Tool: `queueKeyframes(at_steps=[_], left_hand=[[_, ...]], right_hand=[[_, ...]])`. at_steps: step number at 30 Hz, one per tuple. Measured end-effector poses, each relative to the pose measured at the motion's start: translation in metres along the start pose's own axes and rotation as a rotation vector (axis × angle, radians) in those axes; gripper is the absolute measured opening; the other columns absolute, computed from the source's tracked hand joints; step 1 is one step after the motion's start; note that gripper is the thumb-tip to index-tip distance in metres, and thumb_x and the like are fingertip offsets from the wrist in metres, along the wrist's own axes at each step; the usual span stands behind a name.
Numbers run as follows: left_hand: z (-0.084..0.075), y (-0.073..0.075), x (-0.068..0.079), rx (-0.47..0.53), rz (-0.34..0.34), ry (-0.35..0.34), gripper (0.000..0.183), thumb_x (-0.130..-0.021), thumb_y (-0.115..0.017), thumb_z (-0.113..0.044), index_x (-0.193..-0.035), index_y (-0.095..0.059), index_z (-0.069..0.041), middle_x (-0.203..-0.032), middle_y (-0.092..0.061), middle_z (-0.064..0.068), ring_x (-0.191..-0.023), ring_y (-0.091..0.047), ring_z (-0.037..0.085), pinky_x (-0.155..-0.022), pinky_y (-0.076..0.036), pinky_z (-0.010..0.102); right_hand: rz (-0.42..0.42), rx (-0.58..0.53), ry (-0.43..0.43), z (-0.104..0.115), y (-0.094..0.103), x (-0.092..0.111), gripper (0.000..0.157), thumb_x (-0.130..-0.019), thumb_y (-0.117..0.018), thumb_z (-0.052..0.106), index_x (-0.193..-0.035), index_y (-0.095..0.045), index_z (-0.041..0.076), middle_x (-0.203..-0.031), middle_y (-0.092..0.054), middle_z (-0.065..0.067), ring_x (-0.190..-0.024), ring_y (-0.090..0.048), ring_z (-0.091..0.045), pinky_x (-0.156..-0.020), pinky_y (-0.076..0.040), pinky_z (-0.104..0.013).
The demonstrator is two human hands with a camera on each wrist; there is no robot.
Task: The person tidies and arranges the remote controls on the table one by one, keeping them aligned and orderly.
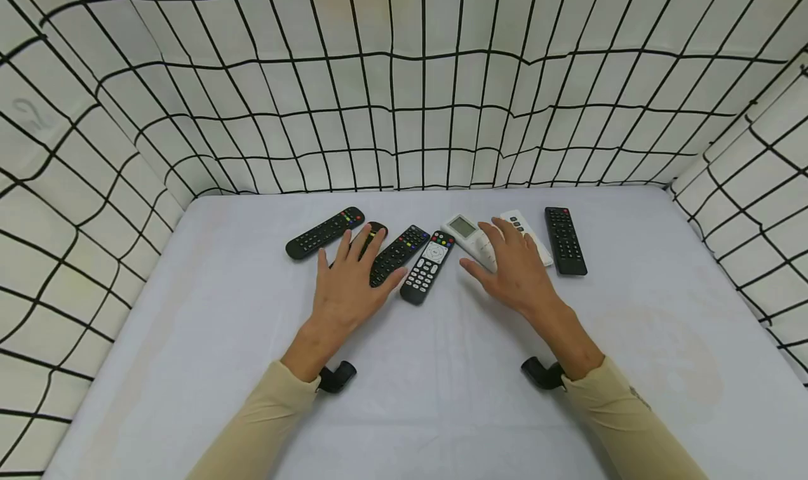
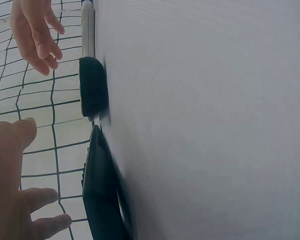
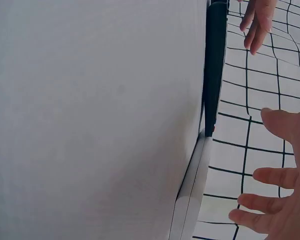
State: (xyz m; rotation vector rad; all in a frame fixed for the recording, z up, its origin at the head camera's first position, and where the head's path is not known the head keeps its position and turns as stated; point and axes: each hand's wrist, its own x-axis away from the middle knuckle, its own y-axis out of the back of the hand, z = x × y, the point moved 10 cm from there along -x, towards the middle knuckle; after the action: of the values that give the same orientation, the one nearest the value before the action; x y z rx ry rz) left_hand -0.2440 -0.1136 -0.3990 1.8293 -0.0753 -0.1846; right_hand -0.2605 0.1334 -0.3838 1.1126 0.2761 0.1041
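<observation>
My left hand hovers with spread fingers over the left part of a row of remote controls. Below its fingertips lies a mostly covered black remote; to its left is another black remote. Near the thumb lie a black remote with coloured buttons and a black remote with pale buttons. Over a white remote with a small screen hangs my right hand, fingers apart. It partly hides a second white remote. In both wrist views, gaps show between the fingers and the remotes.
A slim black remote lies at the row's right end. The table has a white cover. Black netting over white sheeting encloses the back and both sides. Black wrist mounts stick out below the cuffs.
</observation>
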Motion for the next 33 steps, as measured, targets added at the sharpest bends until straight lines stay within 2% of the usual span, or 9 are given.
queueKeyframes(at_steps=[5, 9, 15, 22, 33], left_hand=[[0.005, 0.006, 0.0, 0.048, -0.029, 0.003, 0.08, -0.101, -0.043, -0.07, -0.166, -0.029, -0.024, -0.172, -0.03, 0.005, -0.16, -0.026, 0.035, -0.123, -0.023, 0.071], [0.009, 0.011, 0.001, 0.061, -0.068, -0.001, 0.074, -0.105, -0.044, -0.062, -0.163, -0.035, -0.018, -0.169, -0.037, 0.009, -0.156, -0.034, 0.035, -0.121, -0.031, 0.066], [0.021, 0.013, 0.004, 0.134, -0.087, 0.031, 0.064, -0.109, -0.042, -0.052, -0.161, -0.038, -0.014, -0.165, -0.042, 0.012, -0.154, -0.036, 0.034, -0.121, -0.033, 0.063], [0.033, 0.016, 0.005, 0.205, -0.095, 0.068, 0.062, -0.11, -0.041, -0.049, -0.16, -0.041, -0.011, -0.164, -0.044, 0.014, -0.153, -0.038, 0.037, -0.121, -0.033, 0.062], [0.049, 0.021, 0.008, 0.245, -0.125, 0.118, 0.059, -0.11, -0.046, -0.041, -0.157, -0.043, -0.006, -0.16, -0.046, 0.022, -0.15, -0.04, 0.047, -0.119, -0.036, 0.064]], right_hand=[[-0.022, -0.085, -0.001, 0.005, 0.001, -0.003, 0.061, -0.1, -0.069, 0.04, -0.149, -0.052, 0.007, -0.155, -0.05, -0.019, -0.138, -0.053, -0.043, -0.109, -0.046, -0.058], [0.002, -0.157, -0.021, 0.007, -0.004, -0.005, 0.055, -0.101, -0.068, 0.036, -0.147, -0.055, 0.009, -0.153, -0.052, -0.015, -0.13, -0.058, -0.038, -0.099, -0.051, -0.052], [0.028, -0.214, -0.007, 0.015, -0.009, -0.009, 0.051, -0.102, -0.067, 0.033, -0.145, -0.056, 0.009, -0.15, -0.054, -0.013, -0.133, -0.057, -0.034, -0.103, -0.05, -0.051], [0.05, -0.276, 0.01, 0.024, -0.016, -0.012, 0.045, -0.102, -0.069, 0.029, -0.141, -0.059, 0.009, -0.147, -0.055, -0.013, -0.141, -0.052, -0.036, -0.116, -0.045, -0.053], [0.044, -0.285, 0.064, 0.046, -0.024, -0.015, 0.039, -0.102, -0.069, 0.026, -0.136, -0.064, 0.008, -0.141, -0.059, -0.012, -0.139, -0.055, -0.033, -0.117, -0.045, -0.05]])
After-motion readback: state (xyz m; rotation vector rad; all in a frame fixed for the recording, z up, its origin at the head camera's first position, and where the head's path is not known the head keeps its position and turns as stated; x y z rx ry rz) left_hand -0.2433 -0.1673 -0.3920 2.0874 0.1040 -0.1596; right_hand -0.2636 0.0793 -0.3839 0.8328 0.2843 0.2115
